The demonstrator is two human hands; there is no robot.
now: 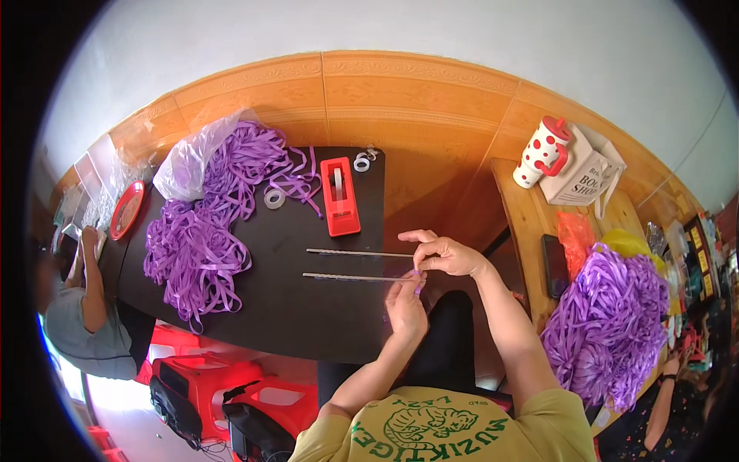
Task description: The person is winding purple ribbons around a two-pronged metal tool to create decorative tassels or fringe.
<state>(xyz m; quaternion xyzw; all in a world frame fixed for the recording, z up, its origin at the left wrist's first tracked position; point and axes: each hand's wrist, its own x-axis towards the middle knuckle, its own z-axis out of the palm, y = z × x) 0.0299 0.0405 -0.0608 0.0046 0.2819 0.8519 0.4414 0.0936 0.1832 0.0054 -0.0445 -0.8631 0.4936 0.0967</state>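
My left hand (406, 306) and my right hand (453, 256) meet just off the right edge of the black table. Both are closed in a pinch at a small piece of purple ribbon (417, 291), mostly hidden by the fingers. Two thin straight rods (358, 252), roughly parallel, reach from over the table to my hands. The farther one ends by my right hand's fingers, while the nearer one runs to the pinching fingertips. How the ribbon lies around the rods is too small to tell.
On the black table (292, 323) are a heap of purple ribbon (196, 254), a red tape dispenser (340, 204) and tape rolls (274, 198). A wooden table (514, 202) at right bears a dotted tumbler (543, 150), phone (553, 266) and ribbon pile (608, 323). Other people sit at both sides.
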